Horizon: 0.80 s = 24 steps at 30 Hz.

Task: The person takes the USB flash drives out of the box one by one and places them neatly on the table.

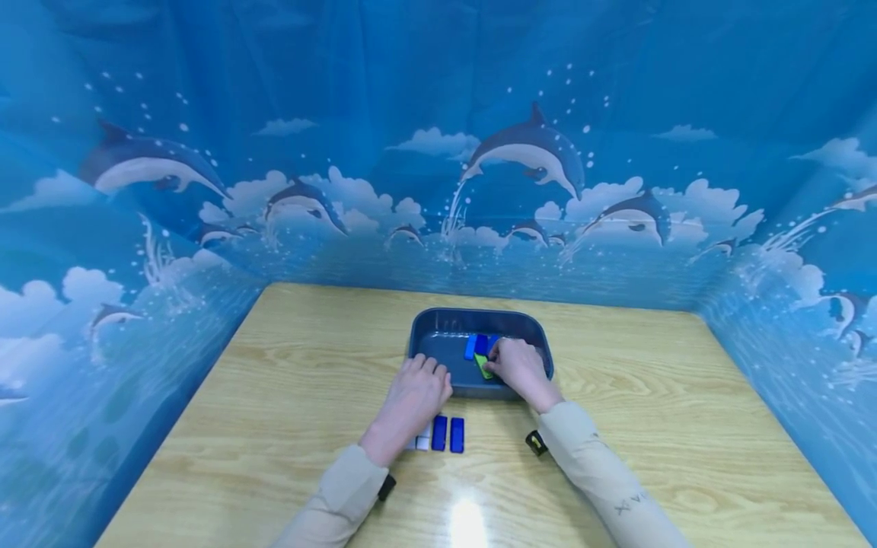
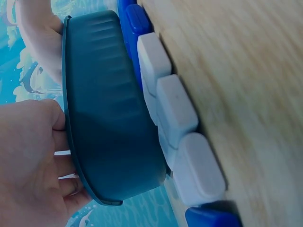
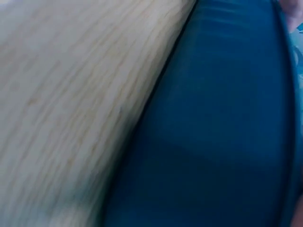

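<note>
A dark blue rectangular tray [image 1: 438,320] stands on the table. At its front left corner my left hand [image 1: 414,388] holds the rim, with thumb and fingers about the edge in the left wrist view. My right hand [image 1: 519,365] reaches over the front right side into the tray. Its thumb and fingertips pinch a bright green block [image 1: 482,365], partly covered by the hand. Beside it in the tray lie several blue blocks, among them a light blue block [image 1: 470,347] and a dark blue block [image 1: 482,344].
In front of the tray, two dark blue blocks [image 1: 448,434] lie side by side. White blocks [image 2: 176,106] sit to their left, partly hidden by my left arm in the head view. A blue curtain [image 1: 384,91] printed with dolphins surrounds the wooden table [image 1: 329,342].
</note>
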Motion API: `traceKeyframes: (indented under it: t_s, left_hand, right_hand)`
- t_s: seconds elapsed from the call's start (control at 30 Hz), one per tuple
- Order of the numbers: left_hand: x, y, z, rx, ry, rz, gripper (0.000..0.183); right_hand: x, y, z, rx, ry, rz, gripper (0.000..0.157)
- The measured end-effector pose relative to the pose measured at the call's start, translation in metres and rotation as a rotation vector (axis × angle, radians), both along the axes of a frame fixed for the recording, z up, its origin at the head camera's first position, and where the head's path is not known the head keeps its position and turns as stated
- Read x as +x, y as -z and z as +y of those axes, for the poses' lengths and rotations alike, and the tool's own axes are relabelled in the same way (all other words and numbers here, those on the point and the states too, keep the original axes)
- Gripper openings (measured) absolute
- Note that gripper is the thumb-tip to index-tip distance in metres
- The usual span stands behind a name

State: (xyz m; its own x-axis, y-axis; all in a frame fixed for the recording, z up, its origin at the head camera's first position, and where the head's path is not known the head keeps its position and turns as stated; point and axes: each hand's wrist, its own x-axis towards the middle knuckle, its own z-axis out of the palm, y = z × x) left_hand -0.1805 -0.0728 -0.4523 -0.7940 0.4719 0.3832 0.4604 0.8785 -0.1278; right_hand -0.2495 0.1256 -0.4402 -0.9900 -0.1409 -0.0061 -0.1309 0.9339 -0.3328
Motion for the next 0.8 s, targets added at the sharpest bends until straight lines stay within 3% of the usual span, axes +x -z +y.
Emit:
traceKeyframes:
  t_s: [0.17, 0.27, 0.37, 0.53, 0.8]
  left_hand:
    - [0.0, 0.0, 0.0, -0.016, -0.002, 0.002, 0.022]
    - [-0.001, 0.0, 0.0, -0.018, -0.002, -0.004, 0.023]
    - [-0.001, 0.0, 0.001, -0.015, -0.001, 0.004, 0.023]
    - [0.0, -0.002, 0.001, -0.015, 0.0, 0.013, 0.023]
    - [0.0, 0.001, 0.0, 0.005, 0.006, 0.026, 0.022]
  right_hand:
    - [-0.005, 0.003, -0.005, 0.011, 0.006, -0.06, 0.054]
    - [-0.007, 0.004, -0.006, 0.003, -0.008, -0.062, 0.06]
    - [-0.009, 0.005, -0.007, 0.001, -0.018, -0.063, 0.051]
    - [-0.012, 0.005, -0.006, -0.002, -0.016, -0.068, 0.02]
    - [-0.015, 0.005, -0.008, -0.005, -0.014, -0.152, 0.019]
